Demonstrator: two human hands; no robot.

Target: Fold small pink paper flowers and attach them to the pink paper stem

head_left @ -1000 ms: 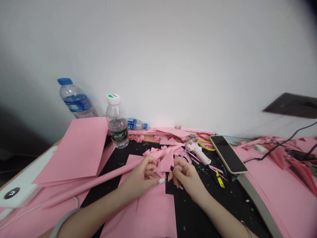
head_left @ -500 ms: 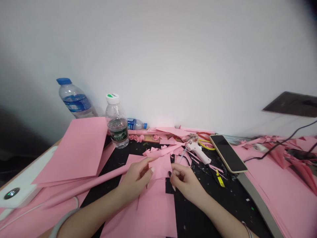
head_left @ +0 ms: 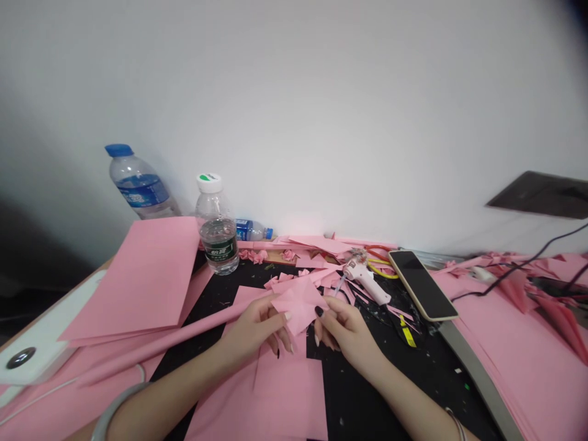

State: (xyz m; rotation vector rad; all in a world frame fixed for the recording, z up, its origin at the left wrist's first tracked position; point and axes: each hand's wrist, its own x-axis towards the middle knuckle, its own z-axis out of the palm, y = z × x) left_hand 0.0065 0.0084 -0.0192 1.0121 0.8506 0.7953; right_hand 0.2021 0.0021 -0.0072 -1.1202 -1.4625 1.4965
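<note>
Paper (head_left: 301, 305), creased already, apparently not fully folded yet, edge-pinched by half-curled left hand (head_left: 261, 326) and half-curled right hand (head_left: 343, 327).

We face a plain, pale grey wall (head_left: 321, 122), brightest around its middle and dimming into shadow at the left. On its right side we see a dark rectangular plate (head_left: 542, 194), and below, a black-topped, tan-edged table (head_left: 362, 398) adjoins the wall.
</note>
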